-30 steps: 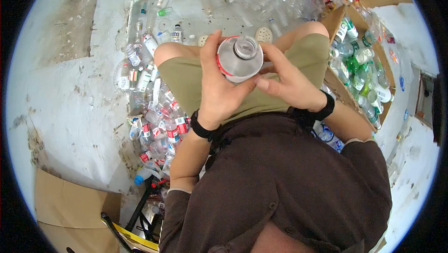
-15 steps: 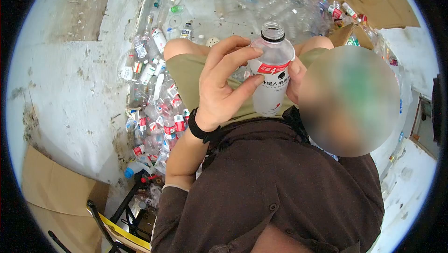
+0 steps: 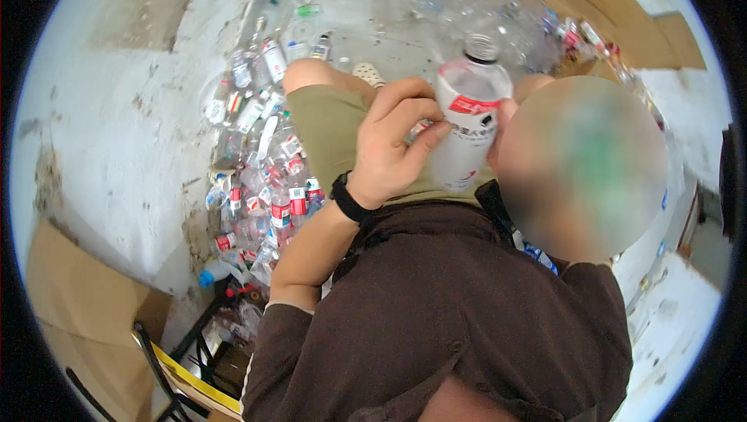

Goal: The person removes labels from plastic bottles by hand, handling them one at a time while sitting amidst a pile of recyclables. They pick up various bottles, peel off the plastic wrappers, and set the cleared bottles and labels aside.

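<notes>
A clear plastic bottle [image 3: 464, 130] with a red and white label stands nearly upright over my lap, its uncapped mouth at the top. My left hand [image 3: 399, 138], with a black band on the wrist, has its thumb and curled fingers closed at the left side of the bottle, at the label. On the bottle's right side are the fingers of my right hand [image 3: 506, 126], closed against it. A round blur hides the rest of that hand.
Many empty bottles [image 3: 280, 208] lie heaped along the left. More clear bottles [image 3: 498, 21] are piled beyond my knees. Cardboard [image 3: 615, 2] stands at the back right, and more cardboard [image 3: 85, 305] at the lower left beside a black-framed object with a yellow edge [image 3: 194, 379].
Both hands and the bottle have shifted a little to the right in view. The thumb and fingers of my left hand have drawn closer together at the label.
</notes>
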`<state>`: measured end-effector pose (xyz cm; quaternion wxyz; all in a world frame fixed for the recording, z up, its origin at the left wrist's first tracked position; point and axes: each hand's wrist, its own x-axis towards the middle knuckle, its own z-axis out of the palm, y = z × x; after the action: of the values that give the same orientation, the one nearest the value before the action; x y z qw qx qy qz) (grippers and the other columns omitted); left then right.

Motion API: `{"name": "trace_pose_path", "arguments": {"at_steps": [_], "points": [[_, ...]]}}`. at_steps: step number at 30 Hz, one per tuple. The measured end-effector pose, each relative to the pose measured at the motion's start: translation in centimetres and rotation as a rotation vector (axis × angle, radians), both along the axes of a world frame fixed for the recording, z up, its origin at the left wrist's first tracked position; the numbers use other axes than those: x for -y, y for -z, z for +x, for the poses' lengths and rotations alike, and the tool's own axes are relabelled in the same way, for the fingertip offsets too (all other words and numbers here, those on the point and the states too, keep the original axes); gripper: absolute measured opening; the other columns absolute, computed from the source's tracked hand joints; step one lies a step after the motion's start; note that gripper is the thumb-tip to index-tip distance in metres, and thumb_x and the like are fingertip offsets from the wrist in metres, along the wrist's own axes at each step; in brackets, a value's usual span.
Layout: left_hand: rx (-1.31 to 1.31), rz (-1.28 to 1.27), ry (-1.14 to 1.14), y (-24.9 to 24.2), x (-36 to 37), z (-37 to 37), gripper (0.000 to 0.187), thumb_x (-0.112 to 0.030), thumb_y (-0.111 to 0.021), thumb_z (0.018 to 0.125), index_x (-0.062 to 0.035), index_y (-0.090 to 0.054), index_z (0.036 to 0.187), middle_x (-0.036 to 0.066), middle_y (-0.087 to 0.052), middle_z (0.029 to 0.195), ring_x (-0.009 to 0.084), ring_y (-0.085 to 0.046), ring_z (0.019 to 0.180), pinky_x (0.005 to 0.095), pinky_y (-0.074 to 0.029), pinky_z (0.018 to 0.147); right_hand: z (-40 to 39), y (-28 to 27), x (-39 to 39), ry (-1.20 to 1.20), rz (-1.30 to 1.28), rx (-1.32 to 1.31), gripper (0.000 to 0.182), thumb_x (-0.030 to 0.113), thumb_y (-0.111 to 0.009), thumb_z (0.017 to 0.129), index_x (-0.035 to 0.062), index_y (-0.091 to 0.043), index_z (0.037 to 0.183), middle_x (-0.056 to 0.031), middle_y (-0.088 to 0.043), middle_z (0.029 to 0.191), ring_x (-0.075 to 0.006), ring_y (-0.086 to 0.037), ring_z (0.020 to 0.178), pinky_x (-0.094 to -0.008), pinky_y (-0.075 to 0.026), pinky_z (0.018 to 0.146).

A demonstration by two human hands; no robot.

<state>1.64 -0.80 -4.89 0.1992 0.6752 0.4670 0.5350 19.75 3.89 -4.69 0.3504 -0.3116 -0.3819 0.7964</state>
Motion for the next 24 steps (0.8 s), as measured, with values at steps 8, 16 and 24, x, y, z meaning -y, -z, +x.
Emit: {"name": "trace_pose_path", "arguments": {"at_steps": [8,16,24], "points": [[0.135,-0.194,-0.061,-2.2,2.8,-4.3,0.049,-0.021,-0.074,0.068,-0.0069,-0.056,0.112,0.010,-0.053,0.102,0.0250,-0.055,0.084,0.0325,-0.047,0.071,-3.6,-1.0,-1.1,-0.336,0.813,0.593,0.070,0.035,-0.063,0.080,0.0003,-0.036,0.134,-0.0157,-0.044,0.132,-0.0248,-0.043,0.122,-0.0358,-0.033,0.102],[1.011,-0.152,-1.001,5.0,19.3,-15.8,0.022,-0.006,-0.062,0.079,-0.0049,-0.050,0.097,0.006,-0.057,0.086,0.0147,-0.058,0.067,0.0279,-0.050,0.059,-6.8,0.4,-2.2,-0.357,0.774,0.485,0.055,0.031,-0.048,0.092,0.0021,-0.033,0.137,-0.0191,-0.036,0.139,-0.0312,-0.039,0.127,-0.0424,-0.033,0.104],[1.498,0.557,-1.806,18.4,48.1,-13.1,0.029,-0.004,-0.057,0.078,-0.0073,-0.039,0.102,0.013,-0.052,0.095,0.0256,-0.055,0.073,0.0388,-0.051,0.056,-5.2,4.5,-2.6,-0.489,0.494,0.628,0.042,0.024,-0.042,0.096,0.0023,-0.039,0.133,-0.0163,-0.043,0.132,-0.0284,-0.047,0.119,-0.0387,-0.039,0.099]]}}
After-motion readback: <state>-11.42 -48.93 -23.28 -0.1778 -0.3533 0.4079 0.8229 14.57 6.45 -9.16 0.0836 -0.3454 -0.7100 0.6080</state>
